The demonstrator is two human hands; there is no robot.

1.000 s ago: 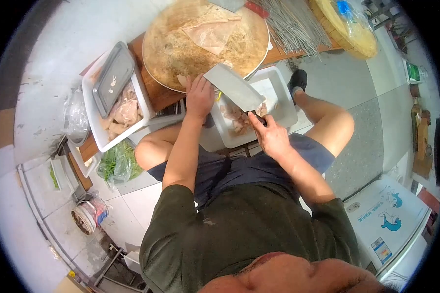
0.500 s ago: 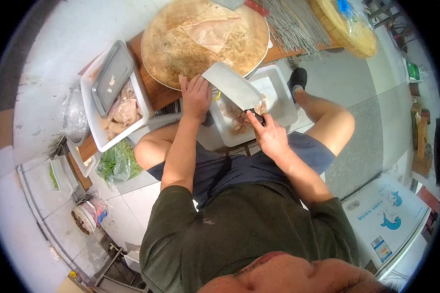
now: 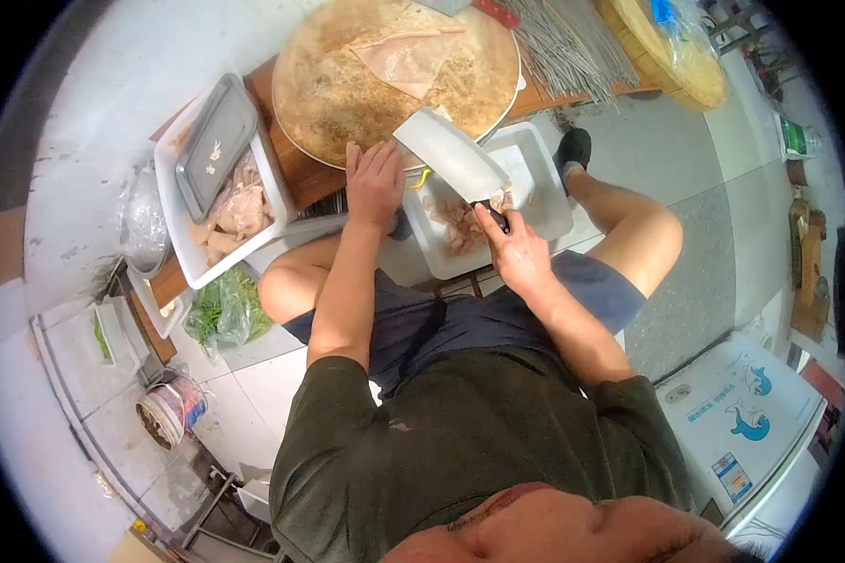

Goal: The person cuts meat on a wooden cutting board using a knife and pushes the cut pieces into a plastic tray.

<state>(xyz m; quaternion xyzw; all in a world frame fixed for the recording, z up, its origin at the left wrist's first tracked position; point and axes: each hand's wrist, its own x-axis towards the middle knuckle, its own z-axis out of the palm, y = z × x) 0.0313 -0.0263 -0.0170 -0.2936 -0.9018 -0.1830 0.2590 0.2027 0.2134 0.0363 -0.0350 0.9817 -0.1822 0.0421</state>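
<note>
We looked down on a floor of smooth grey and white tiles (image 3: 685, 253). Above it stood a round chopping board (image 3: 329, 75), its tan surface blotched and worn. To its left, one white rectangular tub (image 3: 172, 202) held pale, slick raw meat (image 3: 242, 214), partly covered by a tilted grey lid (image 3: 221, 141). Below the board's near edge, a second white tub (image 3: 556, 192) contained small pinkish meat pieces (image 3: 453, 225). Over this tub's upper part slanted a broad, flat metal cleaver (image 3: 446, 155), its far end overlapping the board's edge in our view. A thin, roughly triangular sheet of meat (image 3: 408, 61) lay flat on the board. We saw the right hand (image 3: 519, 255) curled closed around the cleaver's black handle. The left hand (image 3: 376, 183) lay at the board's near edge, fingers fairly straight; we could not tell whether it gripped anything.
</note>
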